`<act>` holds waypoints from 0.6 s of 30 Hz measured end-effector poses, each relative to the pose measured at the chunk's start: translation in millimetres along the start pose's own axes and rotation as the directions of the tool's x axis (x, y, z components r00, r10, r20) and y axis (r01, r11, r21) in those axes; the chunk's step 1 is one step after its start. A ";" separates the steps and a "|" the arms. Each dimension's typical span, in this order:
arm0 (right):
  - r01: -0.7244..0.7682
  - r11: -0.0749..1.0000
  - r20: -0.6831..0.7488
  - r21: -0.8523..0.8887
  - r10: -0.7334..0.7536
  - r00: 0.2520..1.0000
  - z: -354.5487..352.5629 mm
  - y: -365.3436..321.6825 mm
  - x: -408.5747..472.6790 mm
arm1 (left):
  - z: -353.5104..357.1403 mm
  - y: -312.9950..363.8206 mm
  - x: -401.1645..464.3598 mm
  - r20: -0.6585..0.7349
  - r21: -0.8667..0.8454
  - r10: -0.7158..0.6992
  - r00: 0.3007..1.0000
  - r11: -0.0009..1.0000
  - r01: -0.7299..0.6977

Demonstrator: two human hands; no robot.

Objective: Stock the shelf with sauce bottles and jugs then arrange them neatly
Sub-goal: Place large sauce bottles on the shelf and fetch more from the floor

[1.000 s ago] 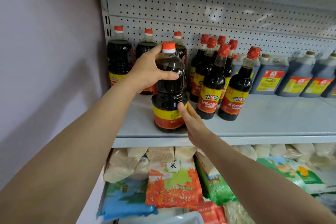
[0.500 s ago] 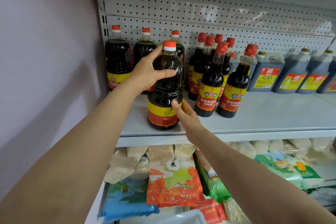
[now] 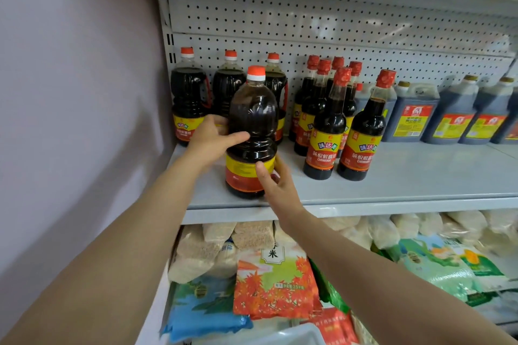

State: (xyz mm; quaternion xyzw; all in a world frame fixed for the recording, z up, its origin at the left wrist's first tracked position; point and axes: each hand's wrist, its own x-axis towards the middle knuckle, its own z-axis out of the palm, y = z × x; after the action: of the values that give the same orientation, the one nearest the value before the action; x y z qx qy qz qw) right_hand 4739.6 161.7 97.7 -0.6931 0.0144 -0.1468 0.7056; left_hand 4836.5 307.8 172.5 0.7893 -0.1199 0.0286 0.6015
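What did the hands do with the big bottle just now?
The left hand slid down the big bottle, from its shoulder to its waist, still holding it. The right hand stayed near its bottom. The bottle still stands at the front of the shelf; the other bottles have not moved.

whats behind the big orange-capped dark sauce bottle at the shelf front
Three matching orange-capped dark bottles stand along the white pegboard. The front dark bottle covers much of the middle and right ones.

The front soy sauce jug (image 3: 252, 120) is glossy clear plastic. Under it the desk (image 3: 406, 185) is smooth, matt grey metal, behind it a perforated metal back panel (image 3: 308, 14), below it shiny plastic rice bags (image 3: 274, 288).
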 end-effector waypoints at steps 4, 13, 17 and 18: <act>-0.067 0.994 0.067 -0.086 0.073 0.995 17.7 4.4 -12.8 | -19.0 -39.0 -1.4 -0.189 -0.011 0.002 0.982 1.000 -0.004; -0.277 0.961 -0.013 0.019 0.277 0.961 6.5 -12.2 49.2 | -8.1 -71.4 -25.8 0.031 -0.132 0.030 0.999 0.991 -0.025; -0.297 0.954 0.140 0.044 0.288 0.947 18.6 -18.2 54.4 | -3.7 -69.2 -29.5 0.021 -0.065 0.044 0.999 0.997 -0.043; -0.293 0.954 0.134 0.059 0.284 0.950 22.6 -18.0 51.9 | -2.8 -69.2 -30.0 0.008 -0.019 0.048 0.999 0.999 -0.048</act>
State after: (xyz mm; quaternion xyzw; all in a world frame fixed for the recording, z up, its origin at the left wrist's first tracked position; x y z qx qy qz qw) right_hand 4790.9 172.0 125.8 -0.6631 0.0661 0.0006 0.7456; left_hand 4823.2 332.3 102.4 0.7805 -0.1417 0.0388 0.6077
